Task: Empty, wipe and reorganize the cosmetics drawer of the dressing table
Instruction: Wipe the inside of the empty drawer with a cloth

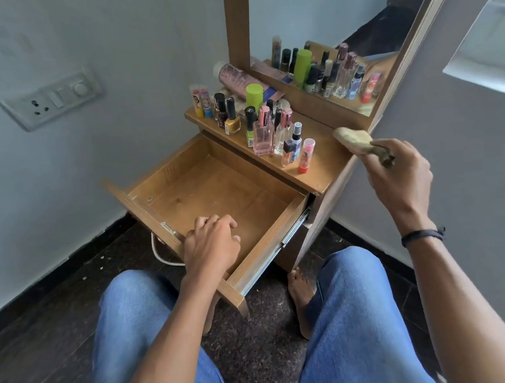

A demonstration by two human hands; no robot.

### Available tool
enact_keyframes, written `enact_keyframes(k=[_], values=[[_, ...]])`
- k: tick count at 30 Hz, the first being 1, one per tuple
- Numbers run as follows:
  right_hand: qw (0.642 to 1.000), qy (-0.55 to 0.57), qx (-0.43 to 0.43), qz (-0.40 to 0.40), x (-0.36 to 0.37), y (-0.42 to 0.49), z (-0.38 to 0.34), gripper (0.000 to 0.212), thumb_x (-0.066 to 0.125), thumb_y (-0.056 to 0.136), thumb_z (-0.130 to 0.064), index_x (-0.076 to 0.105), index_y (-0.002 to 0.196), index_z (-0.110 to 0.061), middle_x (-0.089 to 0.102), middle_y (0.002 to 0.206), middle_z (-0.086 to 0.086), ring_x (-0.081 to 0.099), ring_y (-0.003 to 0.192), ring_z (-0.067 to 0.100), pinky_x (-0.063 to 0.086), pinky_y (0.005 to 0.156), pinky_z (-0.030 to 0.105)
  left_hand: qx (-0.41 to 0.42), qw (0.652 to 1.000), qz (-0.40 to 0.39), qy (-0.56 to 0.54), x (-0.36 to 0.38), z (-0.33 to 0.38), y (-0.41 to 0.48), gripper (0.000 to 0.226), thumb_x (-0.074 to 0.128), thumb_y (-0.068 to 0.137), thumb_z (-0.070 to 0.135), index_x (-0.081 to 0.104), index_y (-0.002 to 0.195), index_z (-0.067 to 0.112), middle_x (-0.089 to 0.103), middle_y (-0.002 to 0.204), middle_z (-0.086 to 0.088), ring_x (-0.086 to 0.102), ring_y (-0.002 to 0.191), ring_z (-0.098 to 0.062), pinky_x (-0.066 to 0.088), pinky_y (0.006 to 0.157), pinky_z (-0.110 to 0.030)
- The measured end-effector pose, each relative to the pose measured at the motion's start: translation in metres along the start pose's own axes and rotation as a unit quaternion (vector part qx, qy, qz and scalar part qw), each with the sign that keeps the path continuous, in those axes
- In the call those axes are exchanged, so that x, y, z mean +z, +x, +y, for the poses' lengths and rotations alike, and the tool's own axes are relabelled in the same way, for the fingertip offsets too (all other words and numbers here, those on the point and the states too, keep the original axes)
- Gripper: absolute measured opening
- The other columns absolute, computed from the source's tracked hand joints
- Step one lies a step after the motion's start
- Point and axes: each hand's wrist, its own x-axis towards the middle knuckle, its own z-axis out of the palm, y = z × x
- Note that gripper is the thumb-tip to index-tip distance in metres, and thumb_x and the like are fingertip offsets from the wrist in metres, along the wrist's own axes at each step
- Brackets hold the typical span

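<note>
The table (pixel 325 156) carries the cosmetics (pixel 262 128) at 12 o'clock, lined up to free the drawer (pixel 214 192) (pulled open, bare inside). Left hand (pixel 211 244) curls loosely over its front edge, steadying it; right hand (pixel 400 174) at 2 o'clock grips a cloth (pixel 356 144), likely for wiping.

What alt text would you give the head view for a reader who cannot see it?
A seated person's left hand rests on the front edge of an open, emptied wooden drawer, while the right hand holds a crumpled cloth raised beside the dressing table. Nail polishes, perfume bottles and lip balms stand crowded on the shelf above, below a mirror.
</note>
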Motion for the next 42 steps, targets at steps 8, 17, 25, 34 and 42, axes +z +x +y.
enact_keyframes(k=[8,17,25,34,42], values=[[0.985,0.100,0.136,0.028,-0.029,-0.085,-0.022,0.022,0.059,0.079,-0.042,0.075,0.092,-0.036,0.071,0.078,-0.019,0.065,0.077,0.002,0.052,0.077,0.023,0.017,0.992,0.059,-0.113,-0.009,-0.008,0.002,0.026,0.058,0.097,0.010,0.066,0.113,0.029,0.062,0.122,0.008,0.045,0.116,-0.012,0.035,0.069,-0.023],[0.973,0.171,0.065,-0.137,0.022,-0.140,-0.094,0.022,0.060,0.079,-0.031,0.079,0.091,-0.029,0.074,0.081,-0.017,0.069,0.079,0.008,0.059,0.074,0.036,-0.052,0.969,0.188,-0.149,-0.031,-0.071,-0.008,0.047,0.051,0.079,-0.015,0.070,0.107,0.018,0.060,0.120,0.001,0.044,0.119,-0.023,0.039,0.101,-0.032],[0.979,0.103,-0.042,-0.168,0.058,-0.122,-0.108,0.025,0.056,0.084,-0.036,0.073,0.103,-0.032,0.071,0.095,-0.022,0.065,0.086,0.001,0.052,0.073,0.025,-0.098,0.940,0.184,-0.272,-0.039,-0.077,0.003,0.042,0.060,0.082,-0.001,0.066,0.118,0.020,0.047,0.123,0.009,0.038,0.123,-0.019,0.024,0.087,0.002],[0.870,-0.198,-0.203,-0.403,0.136,-0.101,-0.121,0.043,0.062,0.093,-0.029,0.059,0.136,-0.022,0.061,0.125,0.007,0.061,0.110,0.035,0.049,0.091,0.048,-0.224,0.840,0.193,-0.455,-0.035,-0.090,0.019,0.088,0.067,0.084,0.006,0.020,0.158,0.017,0.022,0.157,0.000,0.046,0.111,0.010,0.041,0.074,-0.002],[0.837,-0.237,-0.208,-0.447,0.179,-0.112,-0.119,0.077,0.073,0.088,-0.048,0.038,0.152,-0.023,0.037,0.141,0.011,0.038,0.128,0.037,0.047,0.102,0.057,-0.254,0.788,0.230,-0.511,-0.022,-0.089,0.034,0.076,0.057,0.091,0.004,0.023,0.158,0.013,0.026,0.154,0.001,0.035,0.083,0.039,0.029,0.063,0.010]])
